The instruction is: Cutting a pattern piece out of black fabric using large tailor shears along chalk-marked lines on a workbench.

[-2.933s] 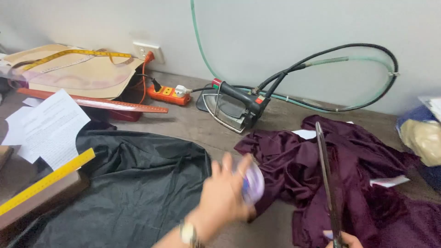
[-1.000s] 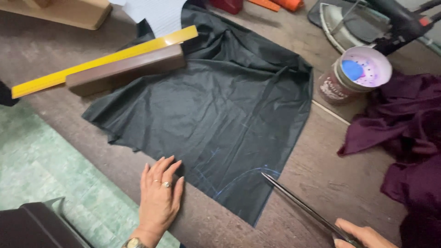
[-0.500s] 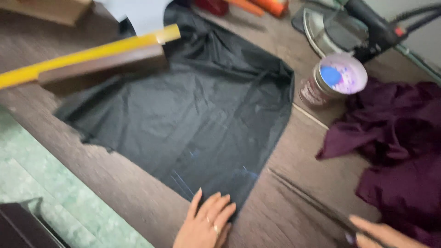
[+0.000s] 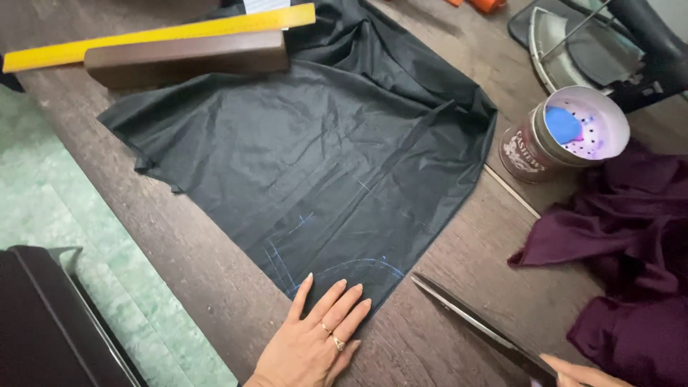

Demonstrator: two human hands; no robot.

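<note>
1. Dark wooden table (image 4: 179,244) filling the view, green floor off its near-left edge.
2. Black fabric (image 4: 301,143) lying spread mid-table, blue chalk lines near its lower corner.
3. Maroon cloth (image 4: 631,251) sitting right of the black fabric.
4. Yellow ruler (image 4: 158,32) and brown block (image 4: 186,57) resting on the fabric's far edge.
5. Tin (image 4: 566,136) standing just right of the fabric.
6. Left hand (image 4: 315,344) pressing the fabric's lower corner, fingers slightly spread.
7. Right hand (image 4: 584,374) holding scissors (image 4: 480,326) beside that corner, fingers mostly cropped, can't tell.

My left hand (image 4: 315,340) lies flat, palm down, fingers together and pointing far-right. My right hand (image 4: 584,373) shows only partly at the near right edge.
</note>
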